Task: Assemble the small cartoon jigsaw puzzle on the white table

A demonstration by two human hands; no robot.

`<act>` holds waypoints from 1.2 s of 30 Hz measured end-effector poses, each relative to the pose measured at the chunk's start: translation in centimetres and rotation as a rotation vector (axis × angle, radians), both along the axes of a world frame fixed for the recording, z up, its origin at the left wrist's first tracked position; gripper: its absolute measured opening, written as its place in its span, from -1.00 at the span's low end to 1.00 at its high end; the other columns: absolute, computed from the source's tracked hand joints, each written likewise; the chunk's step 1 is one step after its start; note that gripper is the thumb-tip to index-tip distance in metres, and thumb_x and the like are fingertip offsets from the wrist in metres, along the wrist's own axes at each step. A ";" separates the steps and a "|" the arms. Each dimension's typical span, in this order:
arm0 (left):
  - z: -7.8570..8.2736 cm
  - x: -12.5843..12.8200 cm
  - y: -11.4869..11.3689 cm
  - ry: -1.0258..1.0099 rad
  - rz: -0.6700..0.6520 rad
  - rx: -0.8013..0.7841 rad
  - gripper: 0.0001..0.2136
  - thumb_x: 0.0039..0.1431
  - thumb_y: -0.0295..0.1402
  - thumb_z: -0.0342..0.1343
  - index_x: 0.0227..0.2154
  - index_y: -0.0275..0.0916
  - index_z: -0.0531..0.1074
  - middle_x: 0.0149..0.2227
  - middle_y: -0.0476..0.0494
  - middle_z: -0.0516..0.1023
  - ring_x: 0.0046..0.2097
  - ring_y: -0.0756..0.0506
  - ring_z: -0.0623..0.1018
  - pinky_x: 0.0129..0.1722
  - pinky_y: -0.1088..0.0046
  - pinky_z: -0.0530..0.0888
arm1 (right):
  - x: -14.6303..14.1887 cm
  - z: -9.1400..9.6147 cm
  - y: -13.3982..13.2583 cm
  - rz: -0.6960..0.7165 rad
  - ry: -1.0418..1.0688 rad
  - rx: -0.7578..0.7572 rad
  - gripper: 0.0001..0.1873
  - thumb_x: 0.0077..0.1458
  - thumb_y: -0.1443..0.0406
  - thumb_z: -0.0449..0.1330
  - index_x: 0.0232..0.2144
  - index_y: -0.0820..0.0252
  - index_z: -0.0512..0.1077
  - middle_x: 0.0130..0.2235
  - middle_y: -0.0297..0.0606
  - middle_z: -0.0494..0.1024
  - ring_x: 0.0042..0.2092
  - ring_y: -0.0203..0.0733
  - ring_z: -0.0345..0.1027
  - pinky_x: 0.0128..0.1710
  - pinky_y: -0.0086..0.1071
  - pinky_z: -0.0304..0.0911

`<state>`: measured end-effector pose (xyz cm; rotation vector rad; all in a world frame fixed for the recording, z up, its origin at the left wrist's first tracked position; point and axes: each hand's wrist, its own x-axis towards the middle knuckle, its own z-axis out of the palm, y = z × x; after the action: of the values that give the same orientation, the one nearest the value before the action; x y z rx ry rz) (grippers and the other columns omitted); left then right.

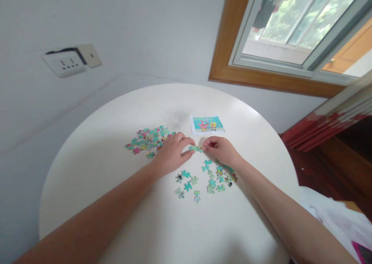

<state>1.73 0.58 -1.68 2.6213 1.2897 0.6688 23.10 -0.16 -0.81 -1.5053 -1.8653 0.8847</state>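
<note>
Turquoise puzzle strip (196, 148) is lying between the left hand (172, 151) and right hand (223, 150), both touching it, long axis pointing toward the white table's (174, 233) side edges; fingers are pinching each end.

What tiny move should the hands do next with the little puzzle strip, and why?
Maybe the right hand should gently press the puzzle strip inward, since its fingertips are at one end and the left hand, at the other, could steady it.
</note>
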 end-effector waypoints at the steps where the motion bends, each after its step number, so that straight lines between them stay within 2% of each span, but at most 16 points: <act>1: 0.0 0.0 0.0 -0.002 0.001 -0.004 -0.81 0.21 -0.25 0.09 -0.14 -0.10 0.46 -0.18 -0.11 0.39 -0.08 -0.17 0.44 -0.02 0.23 0.31 | 0.2 0.1 -0.1 0.009 0.015 -0.021 -0.86 -0.01 0.26 0.18 -0.45 0.22 0.50 -0.52 -0.39 0.44 -0.48 -0.35 0.20 -0.48 -0.49 0.06; 4: 0.0 0.0 0.0 -0.008 -0.003 -0.018 -0.81 0.21 -0.25 0.09 -0.14 -0.11 0.46 -0.18 -0.11 0.39 -0.08 -0.17 0.44 -0.03 0.25 0.32 | 0.7 1.1 -0.9 0.074 0.054 -0.104 -0.85 -0.01 0.25 0.19 -0.42 0.22 0.49 -0.53 -0.41 0.41 -0.52 -0.38 0.16 -0.52 -0.49 0.05; 7: -0.1 -0.1 0.0 -0.013 -0.006 -0.013 -0.80 0.20 -0.24 0.10 -0.13 -0.10 0.46 -0.18 -0.11 0.38 -0.08 -0.17 0.44 -0.03 0.25 0.32 | 0.9 2.4 -2.0 0.207 0.078 -0.135 -0.86 0.00 0.26 0.22 -0.39 0.22 0.51 -0.50 -0.40 0.45 -0.48 -0.38 0.21 -0.47 -0.50 0.11; 12: -0.3 -0.1 0.1 -0.009 -0.002 0.003 -0.81 0.20 -0.23 0.10 -0.14 -0.09 0.46 -0.19 -0.10 0.39 -0.08 -0.17 0.44 -0.03 0.24 0.31 | 0.3 3.5 -3.4 0.468 -0.040 -0.078 -0.90 0.04 0.36 0.22 -0.39 0.20 0.56 -0.41 -0.33 0.55 -0.37 -0.33 0.34 -0.34 -0.48 0.21; 15: -0.2 -0.1 0.1 -0.017 -0.006 0.001 -0.81 0.21 -0.23 0.10 -0.15 -0.09 0.46 -0.19 -0.10 0.40 -0.08 -0.16 0.44 -0.03 0.25 0.31 | 0.0 3.4 -3.5 0.593 -0.107 0.067 -0.93 0.04 0.38 0.27 -0.42 0.18 0.58 -0.43 -0.31 0.53 -0.35 -0.31 0.33 -0.25 -0.43 0.24; 17: -0.2 -0.1 0.1 -0.018 -0.011 -0.002 -0.81 0.21 -0.22 0.09 -0.15 -0.09 0.46 -0.19 -0.10 0.40 -0.08 -0.16 0.44 -0.03 0.25 0.31 | 0.2 3.3 -3.3 0.611 -0.097 0.171 -0.91 0.06 0.38 0.27 -0.40 0.18 0.60 -0.38 -0.27 0.53 -0.30 -0.29 0.34 -0.20 -0.41 0.25; 19: -0.2 0.0 0.2 -0.020 -0.016 -0.004 -0.81 0.21 -0.22 0.09 -0.15 -0.09 0.46 -0.19 -0.11 0.39 -0.08 -0.16 0.44 -0.03 0.25 0.31 | 0.7 3.5 -3.2 0.603 -0.072 0.214 -0.88 0.09 0.38 0.24 -0.35 0.17 0.60 -0.32 -0.24 0.53 -0.24 -0.27 0.35 -0.20 -0.42 0.25; 24: -0.4 -0.1 0.3 -0.029 -0.017 -0.006 -0.80 0.20 -0.22 0.11 -0.14 -0.10 0.46 -0.19 -0.10 0.39 -0.08 -0.16 0.43 -0.04 0.26 0.31 | 1.4 4.9 -4.1 0.642 -0.094 0.139 -0.81 0.11 0.43 0.19 -0.26 0.17 0.59 -0.33 -0.26 0.50 -0.30 -0.31 0.34 -0.27 -0.44 0.25; 30: -0.3 -0.1 0.2 -0.019 -0.014 -0.011 -0.81 0.21 -0.22 0.09 -0.15 -0.09 0.46 -0.19 -0.10 0.39 -0.09 -0.16 0.43 -0.03 0.25 0.31 | 0.4 5.2 -5.3 0.850 -0.180 0.120 -0.78 0.07 0.43 0.23 -0.22 0.16 0.57 -0.32 -0.24 0.53 -0.20 -0.25 0.36 -0.10 -0.38 0.24; 32: -0.3 -0.1 0.3 -0.023 -0.015 -0.014 -0.80 0.21 -0.21 0.08 -0.15 -0.09 0.46 -0.19 -0.10 0.39 -0.09 -0.16 0.43 -0.03 0.26 0.31 | 0.5 5.1 -5.2 0.829 -0.213 0.129 -0.76 0.08 0.46 0.21 -0.21 0.17 0.57 -0.30 -0.22 0.54 -0.19 -0.23 0.36 -0.10 -0.36 0.24; 36: -0.3 -0.1 0.4 -0.026 -0.023 -0.014 -0.80 0.21 -0.21 0.08 -0.15 -0.10 0.46 -0.19 -0.10 0.39 -0.09 -0.16 0.43 -0.05 0.29 0.33 | 1.7 5.7 -4.6 0.687 -0.266 0.141 -0.75 0.09 0.49 0.16 -0.23 0.16 0.58 -0.30 -0.22 0.54 -0.22 -0.24 0.36 -0.14 -0.37 0.25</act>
<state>1.59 0.94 -2.02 2.6028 1.2510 0.6859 24.85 -4.76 4.90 -0.9234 -2.6516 0.8362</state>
